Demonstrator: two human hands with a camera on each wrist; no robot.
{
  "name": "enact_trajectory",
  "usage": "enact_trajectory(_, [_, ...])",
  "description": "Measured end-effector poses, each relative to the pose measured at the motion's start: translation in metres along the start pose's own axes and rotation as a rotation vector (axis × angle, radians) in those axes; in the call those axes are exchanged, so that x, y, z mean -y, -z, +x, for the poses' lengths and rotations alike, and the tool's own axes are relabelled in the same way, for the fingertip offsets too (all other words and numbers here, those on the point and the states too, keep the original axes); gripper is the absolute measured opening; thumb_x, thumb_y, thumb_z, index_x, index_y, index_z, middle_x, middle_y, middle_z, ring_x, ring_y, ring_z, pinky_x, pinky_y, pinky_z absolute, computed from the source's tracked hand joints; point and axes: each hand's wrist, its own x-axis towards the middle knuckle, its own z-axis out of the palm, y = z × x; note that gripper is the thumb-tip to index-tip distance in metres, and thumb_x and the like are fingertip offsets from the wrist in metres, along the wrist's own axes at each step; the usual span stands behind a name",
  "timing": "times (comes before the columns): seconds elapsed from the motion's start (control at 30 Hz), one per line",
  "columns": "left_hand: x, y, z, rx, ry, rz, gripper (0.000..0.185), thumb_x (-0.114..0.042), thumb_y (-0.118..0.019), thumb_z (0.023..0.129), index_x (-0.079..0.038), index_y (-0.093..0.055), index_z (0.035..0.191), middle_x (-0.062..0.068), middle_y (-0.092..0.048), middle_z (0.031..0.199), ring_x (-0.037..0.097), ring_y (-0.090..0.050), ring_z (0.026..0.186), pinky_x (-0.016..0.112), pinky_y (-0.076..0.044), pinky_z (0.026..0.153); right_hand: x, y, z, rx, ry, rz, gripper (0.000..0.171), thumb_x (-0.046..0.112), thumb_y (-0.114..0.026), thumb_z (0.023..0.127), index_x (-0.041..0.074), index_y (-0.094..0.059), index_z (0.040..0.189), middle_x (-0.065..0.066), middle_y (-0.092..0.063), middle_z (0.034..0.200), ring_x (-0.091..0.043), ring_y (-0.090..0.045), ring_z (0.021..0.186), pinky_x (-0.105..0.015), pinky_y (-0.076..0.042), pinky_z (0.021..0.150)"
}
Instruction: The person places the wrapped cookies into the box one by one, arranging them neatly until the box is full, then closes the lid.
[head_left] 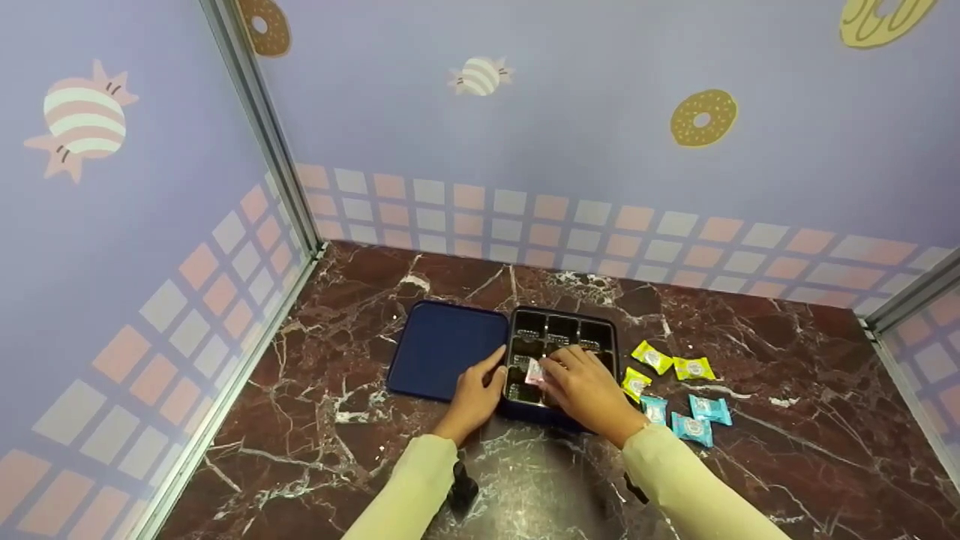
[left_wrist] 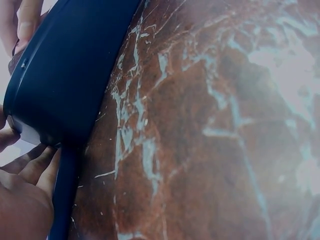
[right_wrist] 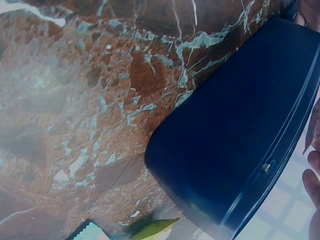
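Note:
A dark blue box (head_left: 616, 337) with a black divided insert stands on the marbled table. Its blue lid (head_left: 442, 349) lies flat against its left side. My left hand (head_left: 478, 390) holds the box at its near left edge, thumb by the rim and fingers along the outer wall. Over the compartments, my right hand (head_left: 589, 386) pinches a pink wrapped candy (head_left: 534, 372) between thumb and fingers. That candy is above the near left part of the insert, and the hand hides several compartments to the right. The left wrist view shows the left fingers (left_wrist: 37, 167) against the box side.
To the right of the box lie yellow wrapped candies (head_left: 694, 368) and, closer to me, blue wrapped candies (head_left: 691, 429). Patterned panels (head_left: 555, 150) wall in the table at the back and both sides.

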Motion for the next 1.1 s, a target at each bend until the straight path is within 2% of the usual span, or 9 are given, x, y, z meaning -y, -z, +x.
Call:
enact_trajectory(0.3, [0.0, 0.001, 0.0, 0.024, 0.012, 0.002, 0.044, -0.021, -0.05, 0.1, -0.013, -0.048, 0.144, 0.013, -0.053, 0.141, 0.03, -0.05, 0.132, 0.046, -0.04, 0.11, 0.004, 0.0, 0.004, 0.029, -0.007, -0.009, 0.031, 0.03, -0.071, 0.088, 0.01, -0.067, 0.111, 0.0, -0.064, 0.101, -0.02, -0.058, 0.096, -0.037, -0.05, 0.086])
enact_trajectory(0.53, [0.001, 0.001, 0.0, 0.019, -0.007, 0.008, 0.044, -0.02, -0.05, 0.1, -0.011, -0.048, 0.143, 0.014, -0.054, 0.14, 0.031, -0.05, 0.131, 0.047, -0.04, 0.109, 0.006, -0.003, 0.006, 0.021, -0.02, 0.015, 0.027, 0.032, -0.073, 0.086, 0.014, -0.055, 0.093, 0.004, -0.055, 0.084, -0.017, -0.051, 0.082, -0.033, -0.045, 0.076])
enact_trajectory(0.73, [0.001, 0.001, 0.0, -0.002, -0.036, 0.01, 0.043, -0.018, -0.051, 0.1, -0.009, -0.05, 0.142, 0.015, -0.056, 0.138, 0.032, -0.052, 0.129, 0.047, -0.041, 0.108, 0.008, -0.004, 0.007, 0.037, -0.028, 0.012, 0.025, 0.033, -0.072, 0.087, 0.015, -0.054, 0.088, 0.005, -0.055, 0.085, -0.015, -0.051, 0.083, -0.032, -0.044, 0.072])
enact_trajectory(0.93, [0.002, 0.0, 0.0, 0.006, -0.004, 0.008, 0.043, -0.019, -0.051, 0.1, -0.013, -0.05, 0.143, 0.013, -0.055, 0.139, 0.03, -0.051, 0.131, 0.046, -0.04, 0.11, 0.013, -0.009, 0.008, 0.071, -0.048, 0.043, 0.024, 0.034, -0.07, 0.088, 0.016, -0.054, 0.086, 0.005, -0.057, 0.088, -0.015, -0.051, 0.086, -0.032, -0.044, 0.074])
enact_trajectory(1.1, [0.001, 0.001, 0.0, 0.009, 0.002, -0.004, 0.043, -0.02, -0.051, 0.1, -0.015, -0.05, 0.143, 0.012, -0.055, 0.14, 0.029, -0.051, 0.131, 0.045, -0.04, 0.11, 0.014, -0.01, 0.009, 0.063, -0.036, 0.037, 0.025, 0.035, -0.071, 0.087, 0.016, -0.054, 0.084, 0.006, -0.056, 0.086, -0.014, -0.049, 0.084, -0.029, -0.042, 0.071])
